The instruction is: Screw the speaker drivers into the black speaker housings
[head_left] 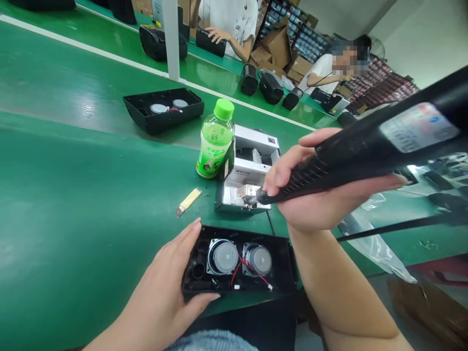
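Note:
My left hand point(175, 278) grips the left end of a black speaker housing point(283, 258) at the table's near edge, thumb in front and fingers behind. Inside the housing sit two round speaker drivers point(224, 257) with red wires and small white connectors. My right hand point(314, 190) is wrapped round a black electric screwdriver point(329, 161). Its tip is at the front of a silver screw feeder point(248, 170), just behind the housing; whether a screw is on the bit I cannot tell.
A green-capped bottle point(215, 141) stands against the feeder's left side. A yellow box cutter point(188, 202) lies left of it. Farther back is another speaker housing point(164, 114). Plastic bags point(380, 248) lie on the right. Two people work across the table beyond a white post point(171, 39).

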Action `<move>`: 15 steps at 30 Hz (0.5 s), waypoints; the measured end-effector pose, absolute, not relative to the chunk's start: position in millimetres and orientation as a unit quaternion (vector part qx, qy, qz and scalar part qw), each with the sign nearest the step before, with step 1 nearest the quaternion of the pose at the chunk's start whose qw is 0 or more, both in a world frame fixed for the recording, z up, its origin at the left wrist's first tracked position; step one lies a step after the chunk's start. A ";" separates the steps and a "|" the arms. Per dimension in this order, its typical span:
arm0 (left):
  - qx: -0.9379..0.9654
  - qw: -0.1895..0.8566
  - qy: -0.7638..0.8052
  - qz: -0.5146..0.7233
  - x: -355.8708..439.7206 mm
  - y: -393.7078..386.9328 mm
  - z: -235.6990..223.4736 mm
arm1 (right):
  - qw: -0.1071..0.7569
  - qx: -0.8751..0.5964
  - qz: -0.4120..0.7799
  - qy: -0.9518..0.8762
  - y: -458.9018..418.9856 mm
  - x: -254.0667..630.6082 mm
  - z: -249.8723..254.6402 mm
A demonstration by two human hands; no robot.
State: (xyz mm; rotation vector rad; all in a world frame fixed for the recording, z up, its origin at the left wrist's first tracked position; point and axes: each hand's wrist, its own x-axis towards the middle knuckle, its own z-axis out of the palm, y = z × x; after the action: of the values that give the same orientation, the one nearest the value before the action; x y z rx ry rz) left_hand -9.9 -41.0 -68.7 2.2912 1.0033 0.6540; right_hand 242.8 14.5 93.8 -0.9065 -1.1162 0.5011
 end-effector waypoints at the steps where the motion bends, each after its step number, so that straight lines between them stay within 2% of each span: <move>1: 0.852 0.275 0.372 0.243 -10.0 -41.0 -68.4 | 0.724 -0.404 0.227 -0.511 18.2 244.0 87.4; 5: 0.856 0.271 0.365 0.247 -10.6 -39.7 -69.6 | 0.737 -0.383 0.185 -0.526 29.1 250.4 73.6; 12: 0.848 0.289 0.366 0.252 -7.3 -39.7 -68.5 | 0.743 -0.397 0.259 -0.473 -3.3 245.5 84.8; 15: 0.843 0.307 0.368 0.245 -4.9 -40.0 -66.1 | 0.720 -0.392 0.317 -0.478 -35.8 233.9 97.8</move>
State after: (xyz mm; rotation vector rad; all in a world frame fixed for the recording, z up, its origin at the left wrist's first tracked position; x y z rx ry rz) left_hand -4.9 -40.0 -66.1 2.2285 0.9735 0.6486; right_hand 233.9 -35.8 97.8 -0.8661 -1.0566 0.7007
